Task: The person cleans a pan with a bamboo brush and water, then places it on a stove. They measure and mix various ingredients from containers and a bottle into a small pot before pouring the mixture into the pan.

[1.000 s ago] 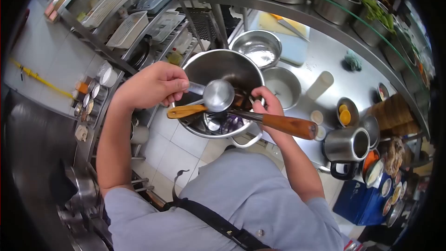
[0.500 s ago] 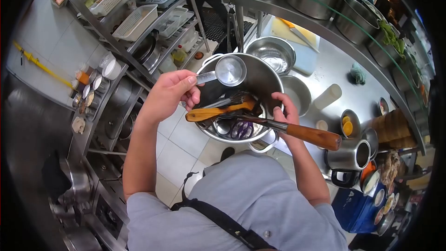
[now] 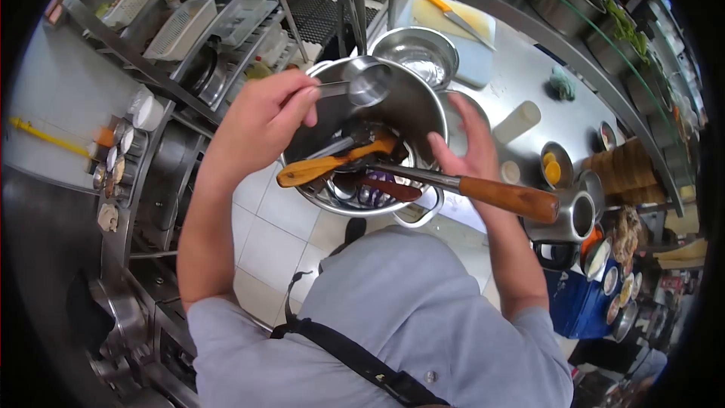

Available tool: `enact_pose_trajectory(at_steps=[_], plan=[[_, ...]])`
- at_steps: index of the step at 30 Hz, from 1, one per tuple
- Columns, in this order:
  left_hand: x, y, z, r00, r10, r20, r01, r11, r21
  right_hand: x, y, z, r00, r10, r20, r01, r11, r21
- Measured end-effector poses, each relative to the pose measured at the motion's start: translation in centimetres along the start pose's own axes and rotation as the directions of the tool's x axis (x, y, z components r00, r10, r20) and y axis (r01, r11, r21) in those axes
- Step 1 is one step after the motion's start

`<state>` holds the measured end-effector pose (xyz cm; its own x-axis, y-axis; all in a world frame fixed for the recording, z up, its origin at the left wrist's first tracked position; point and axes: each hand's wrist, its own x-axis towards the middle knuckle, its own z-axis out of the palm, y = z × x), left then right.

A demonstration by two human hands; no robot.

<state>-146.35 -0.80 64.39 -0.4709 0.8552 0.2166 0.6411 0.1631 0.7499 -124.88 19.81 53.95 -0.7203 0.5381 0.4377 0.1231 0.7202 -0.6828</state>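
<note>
While the left hand (image 3: 260,125) pinches the metal scoop (image 3: 370,81) by its handle, the cup lies above the far side of the pot (image 3: 415,98), its long axis running crosswise toward the right hand (image 3: 472,143); that hand gapes empty by the right rim, contact unclear; the steel bowl (image 3: 415,53) crowds the far edge, a wooden handle (image 3: 513,198) juts rightward, and open room lies between the hands.

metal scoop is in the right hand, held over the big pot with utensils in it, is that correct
Not quite: the head view shows the metal scoop in the left hand, held over the big pot with utensils in it.
</note>
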Motion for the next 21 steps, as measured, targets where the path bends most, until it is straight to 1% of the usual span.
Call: enact_pose_trajectory(at_steps=[1,2,3,4,5,7,8,9,11,12,13,14,15,16,17,18,20,21], plan=[[0.7,1.0,0.0,0.995,0.066,0.07,-0.074,0.991,0.116,1.2,-1.1,-0.5,0.992,-0.122,-0.024,0.121,0.991,-0.057],[1.2,2.0,0.6,0.995,0.061,0.079,-0.069,0.992,0.103,2.1,-2.3,-1.1,0.994,-0.109,-0.016,0.108,0.992,-0.064],[1.8,2.9,1.3,0.989,0.052,0.142,-0.059,0.997,0.044,3.0,-3.4,-1.6,0.98,-0.185,0.078,0.193,0.975,-0.113],[2.2,3.5,1.9,0.978,0.045,0.203,-0.043,0.999,-0.013,3.5,-3.5,-1.3,0.967,-0.216,0.132,0.233,0.963,-0.134],[2.6,3.8,2.2,0.977,0.039,0.208,-0.035,0.999,-0.021,4.1,-3.5,-1.0,0.952,-0.246,0.185,0.274,0.95,-0.15],[4.0,3.6,2.5,0.9,-0.008,0.436,0.053,0.994,-0.091,4.6,-2.3,0.4,0.951,-0.24,0.193,0.243,0.97,0.013],[4.9,2.0,2.7,0.857,0.02,0.515,0.08,0.982,-0.172,4.2,-2.2,0.9,0.968,-0.131,0.213,0.137,0.991,-0.011],[5.8,0.4,3.0,0.856,0.017,0.517,0.087,0.98,-0.177,4.0,-2.0,1.1,0.967,-0.126,0.22,0.132,0.991,-0.012],[7.4,-2.3,3.1,0.834,0.004,0.551,0.197,0.932,-0.306,3.6,-1.4,1.3,0.963,-0.136,0.234,0.159,0.984,-0.085],[8.1,-3.0,3.0,0.806,-0.124,0.579,0.346,0.892,-0.29,3.6,-1.8,1.3,0.972,-0.105,0.211,0.122,0.99,-0.068],[8.8,-4.4,3.1,0.801,-0.125,0.586,0.352,0.89,-0.291,3.7,-1.7,1.5,0.972,-0.095,0.214,0.112,0.991,-0.069],[9.5,-6.2,3.5,0.765,-0.152,0.626,0.247,0.967,-0.067,3.6,-1.6,1.6,0.978,-0.075,0.196,0.091,0.993,-0.077],[10.0,-7.9,4.3,0.73,-0.188,0.657,0.114,0.982,0.154,3.5,-1.5,1.7,0.983,-0.053,0.178,0.069,0.994,-0.084],[10.5,-9.5,5.8,0.631,-0.284,0.722,-0.089,0.898,0.431,3.4,-1.6,1.8,0.982,-0.041,0.184,0.057,0.995,-0.084],[10.6,-10.4,7.3,0.543,-0.403,0.737,-0.32,0.712,0.625,3.4,-1.6,1.9,0.983,-0.028,0.181,0.047,0.994,-0.096],[10.0,-11.4,8.6,0.534,-0.406,0.742,-0.319,0.716,0.621,3.4,-1.7,2.0,0.984,-0.017,0.178,0.037,0.993,-0.108],[8.6,-11.7,10.3,0.38,-0.439,0.814,-0.623,0.53,0.576,3.4,-1.6,2.2,0.985,-0.011,0.173,0.032,0.992,-0.119],[8.6,-11.9,10.7,0.371,-0.441,0.817,-0.625,0.532,0.571,3.3,-1.5,2.3,0.987,-0.01,0.162,0.032,0.991,-0.132]])
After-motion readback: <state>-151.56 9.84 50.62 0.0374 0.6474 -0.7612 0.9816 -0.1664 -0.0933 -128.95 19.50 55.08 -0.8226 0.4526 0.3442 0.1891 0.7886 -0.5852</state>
